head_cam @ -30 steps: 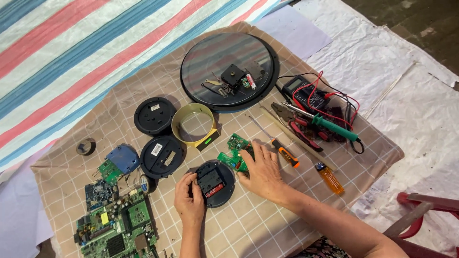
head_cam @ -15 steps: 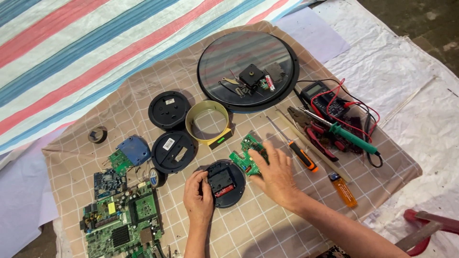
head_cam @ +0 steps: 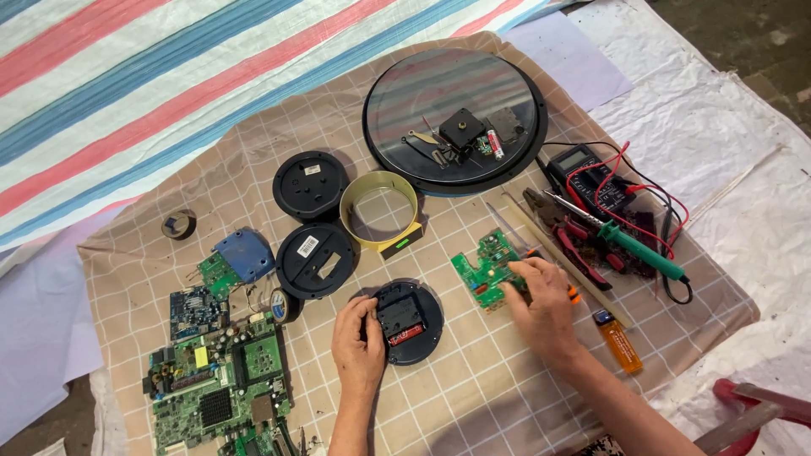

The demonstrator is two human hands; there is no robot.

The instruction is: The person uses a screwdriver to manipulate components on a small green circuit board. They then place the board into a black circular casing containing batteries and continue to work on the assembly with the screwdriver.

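Observation:
My left hand (head_cam: 358, 336) grips the left edge of a round black clock-like unit (head_cam: 414, 325) with a square module and a red strip in its middle, lying on the checked cloth (head_cam: 473, 397). My right hand (head_cam: 542, 302) lies palm down just right of it. Its fingertips pinch the right edge of a small green circuit board (head_cam: 480, 272). An orange-handled screwdriver (head_cam: 507, 234) passes under that hand.
A large round glass-fronted clock face (head_cam: 456, 93) lies at the back. To the right are a multimeter (head_cam: 591, 179) with red leads, a green-handled soldering iron (head_cam: 644, 251), red pliers and an orange lighter (head_cam: 622, 343). A yellow ring (head_cam: 380, 211), two black discs and several circuit boards (head_cam: 220, 384) lie to the left.
The whole view has shifted with my head. Both hands keep the same places on the black unit and the green board.

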